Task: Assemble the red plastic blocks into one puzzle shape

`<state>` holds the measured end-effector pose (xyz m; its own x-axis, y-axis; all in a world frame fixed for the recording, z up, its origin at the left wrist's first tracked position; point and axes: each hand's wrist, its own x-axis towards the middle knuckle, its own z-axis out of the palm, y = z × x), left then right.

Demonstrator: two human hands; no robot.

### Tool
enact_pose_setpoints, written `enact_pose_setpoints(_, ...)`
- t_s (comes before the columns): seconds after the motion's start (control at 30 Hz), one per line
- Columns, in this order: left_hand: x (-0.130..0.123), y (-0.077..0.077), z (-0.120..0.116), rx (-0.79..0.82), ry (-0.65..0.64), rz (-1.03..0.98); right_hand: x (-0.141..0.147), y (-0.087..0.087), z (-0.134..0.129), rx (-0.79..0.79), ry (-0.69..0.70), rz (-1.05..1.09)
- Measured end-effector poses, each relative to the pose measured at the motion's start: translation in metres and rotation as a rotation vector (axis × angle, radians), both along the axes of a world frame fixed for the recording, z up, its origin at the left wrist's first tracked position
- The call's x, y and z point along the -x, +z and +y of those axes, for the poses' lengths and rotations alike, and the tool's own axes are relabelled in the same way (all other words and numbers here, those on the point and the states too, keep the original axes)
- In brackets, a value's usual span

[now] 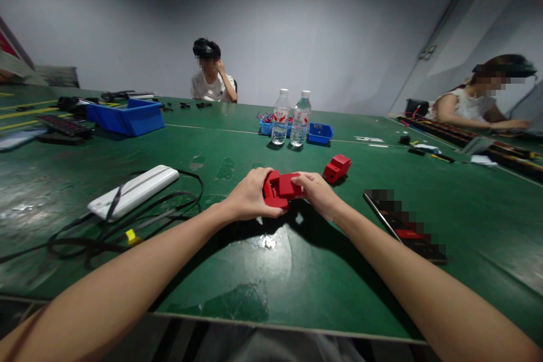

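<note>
Above the middle of the green table, my left hand wraps round a red part with an opening in it. My right hand pinches a red block from the right, thumb and fingers closed on its edge. The block overlaps the red part, and whether the two are joined cannot be made out. Another red piece lies on the table just beyond my right hand.
A white power bank with black cables lies left, and a dark phone-like slab right. Two water bottles stand ahead by small blue trays. A blue bin sits far left. Two people sit beyond.
</note>
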<state>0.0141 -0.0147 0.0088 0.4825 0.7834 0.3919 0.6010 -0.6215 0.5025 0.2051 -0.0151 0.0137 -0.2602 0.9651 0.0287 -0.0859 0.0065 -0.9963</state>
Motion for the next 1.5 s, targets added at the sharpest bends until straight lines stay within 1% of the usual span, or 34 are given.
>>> enact_pose_setpoints(0.13,0.0,-0.001,0.001,0.016,0.015,-0.013,-0.002,-0.004,0.003,0.026,-0.012,0.033)
enact_pose_setpoints(0.27,0.001,-0.002,0.001,0.005,0.006,-0.013,-0.003,-0.004,0.003,0.04,-0.03,0.015)
enact_pose_setpoints(0.4,0.0,-0.001,0.001,-0.003,0.001,-0.019,-0.001,-0.003,0.002,-0.024,-0.012,-0.046)
enact_pose_setpoints(0.5,0.001,-0.002,0.001,0.004,0.001,-0.03,0.0,-0.003,0.0,-0.057,-0.004,-0.053)
enact_pose_setpoints(0.73,0.002,-0.005,0.003,-0.028,-0.037,-0.035,-0.005,-0.001,0.003,0.032,0.061,-0.021)
enact_pose_setpoints(0.97,0.003,-0.004,0.003,0.002,-0.05,-0.036,-0.007,0.001,0.003,0.028,0.052,-0.071)
enact_pose_setpoints(1.07,0.002,-0.003,0.002,-0.018,-0.053,-0.021,-0.007,0.005,0.002,0.019,0.038,-0.101)
enact_pose_setpoints(1.23,0.002,0.001,-0.001,-0.041,-0.058,0.006,-0.01,0.009,0.0,0.028,0.061,-0.139)
enact_pose_setpoints(1.4,0.002,0.0,0.001,-0.022,-0.054,-0.007,-0.008,0.005,0.001,-0.039,0.055,-0.207)
enact_pose_setpoints(1.47,0.002,-0.002,0.002,-0.001,-0.046,-0.02,-0.005,0.001,0.001,-0.095,0.025,-0.26)
enact_pose_setpoints(1.5,0.003,-0.002,0.003,0.006,-0.043,-0.025,-0.004,-0.001,0.0,-0.14,-0.011,-0.308)
